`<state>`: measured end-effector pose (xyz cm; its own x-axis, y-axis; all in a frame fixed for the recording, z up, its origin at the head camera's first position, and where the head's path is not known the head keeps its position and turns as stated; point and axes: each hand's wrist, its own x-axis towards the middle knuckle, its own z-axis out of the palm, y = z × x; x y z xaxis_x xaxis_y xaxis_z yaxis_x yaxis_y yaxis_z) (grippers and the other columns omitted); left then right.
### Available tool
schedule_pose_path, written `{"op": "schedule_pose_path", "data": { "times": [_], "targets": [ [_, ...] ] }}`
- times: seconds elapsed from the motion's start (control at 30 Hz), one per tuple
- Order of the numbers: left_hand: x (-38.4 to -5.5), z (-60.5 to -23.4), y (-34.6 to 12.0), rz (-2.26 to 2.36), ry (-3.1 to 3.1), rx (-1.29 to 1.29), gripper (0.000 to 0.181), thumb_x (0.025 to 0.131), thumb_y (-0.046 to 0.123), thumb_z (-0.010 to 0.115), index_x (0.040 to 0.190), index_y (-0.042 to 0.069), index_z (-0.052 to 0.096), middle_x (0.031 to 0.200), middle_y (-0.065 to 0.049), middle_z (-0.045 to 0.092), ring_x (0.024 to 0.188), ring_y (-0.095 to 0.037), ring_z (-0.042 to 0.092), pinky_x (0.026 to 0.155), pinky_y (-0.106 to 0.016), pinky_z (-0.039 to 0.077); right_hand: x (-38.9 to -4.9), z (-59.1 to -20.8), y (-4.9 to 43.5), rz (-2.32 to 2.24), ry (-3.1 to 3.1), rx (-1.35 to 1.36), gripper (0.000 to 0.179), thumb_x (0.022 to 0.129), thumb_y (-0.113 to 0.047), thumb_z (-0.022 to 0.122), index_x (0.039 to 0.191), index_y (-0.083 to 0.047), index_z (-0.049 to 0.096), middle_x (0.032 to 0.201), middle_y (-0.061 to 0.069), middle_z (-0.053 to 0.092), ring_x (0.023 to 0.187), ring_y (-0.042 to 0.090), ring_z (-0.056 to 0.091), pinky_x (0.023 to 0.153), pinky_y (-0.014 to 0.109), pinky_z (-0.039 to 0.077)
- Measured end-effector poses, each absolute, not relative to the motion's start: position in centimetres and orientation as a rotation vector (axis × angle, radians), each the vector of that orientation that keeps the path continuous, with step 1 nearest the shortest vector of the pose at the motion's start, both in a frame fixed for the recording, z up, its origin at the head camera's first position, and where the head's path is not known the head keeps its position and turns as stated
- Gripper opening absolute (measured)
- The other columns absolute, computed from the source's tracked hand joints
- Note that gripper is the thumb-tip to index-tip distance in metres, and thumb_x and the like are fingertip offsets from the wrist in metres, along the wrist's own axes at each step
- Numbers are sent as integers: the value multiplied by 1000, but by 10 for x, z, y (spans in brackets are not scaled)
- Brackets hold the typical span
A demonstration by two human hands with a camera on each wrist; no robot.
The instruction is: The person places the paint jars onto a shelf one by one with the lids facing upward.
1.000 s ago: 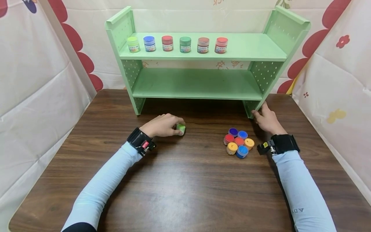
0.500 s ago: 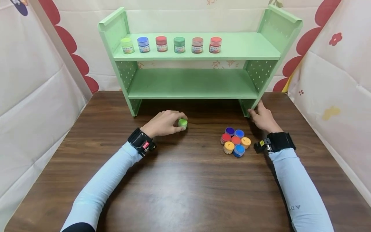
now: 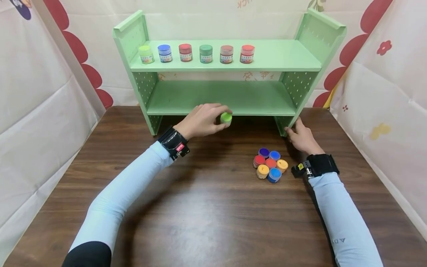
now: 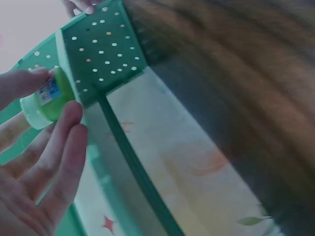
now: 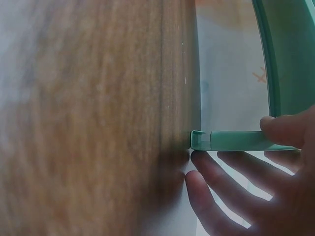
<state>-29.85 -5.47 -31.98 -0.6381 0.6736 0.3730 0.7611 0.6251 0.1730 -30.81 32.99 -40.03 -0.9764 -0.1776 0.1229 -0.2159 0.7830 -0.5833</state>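
Note:
Between the thumb and fingers of my left hand [image 3: 204, 120] is a small paint jar with a lime-green lid [image 3: 226, 119]. It is raised off the table in front of the lower shelf's front edge. The left wrist view shows the jar [image 4: 47, 98] tilted, its label facing the thumb. My right hand [image 3: 303, 138] pinches the right side panel of the green shelf unit [image 3: 280, 55] near its foot. In the right wrist view the thumb lies on the inner side of that panel [image 5: 236, 140], the fingers on the outer side.
Several paint jars stand in a row on the upper shelf, from a lime jar [image 3: 146, 54] to a red jar [image 3: 247, 54]. A cluster of several more, among them a yellow jar [image 3: 262, 171], stands on the wooden table [image 3: 207, 207] near my right wrist.
My left hand has lifted the lime-lidded jar off the table and carried it forward and right towards the lower shelf. The right hand keeps its hold on the side panel.

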Motion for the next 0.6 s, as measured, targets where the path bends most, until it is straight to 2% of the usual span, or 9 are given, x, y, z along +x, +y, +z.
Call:
{"op": "schedule_pose_path", "data": {
  "times": [0.3,0.6],
  "targets": [
    [-306,-271,-21,-427,-2502,-1167,36,100,36,66,132,19,65,116,0,70,88,-14,63,72,-29,52,-307,-403,330,968,-2905,313,61,111,-28,39,163,-9,13,121,28,59,86,33,64,68,34,48],
    [-308,-236,2,-444,-2390,-1160,39,101,37,65,136,19,63,127,0,70,91,-14,63,68,-26,47,-308,-402,330,956,-2901,309,57,111,-26,40,159,-7,19,114,26,61,83,30,62,67,34,47]
  ]
}}
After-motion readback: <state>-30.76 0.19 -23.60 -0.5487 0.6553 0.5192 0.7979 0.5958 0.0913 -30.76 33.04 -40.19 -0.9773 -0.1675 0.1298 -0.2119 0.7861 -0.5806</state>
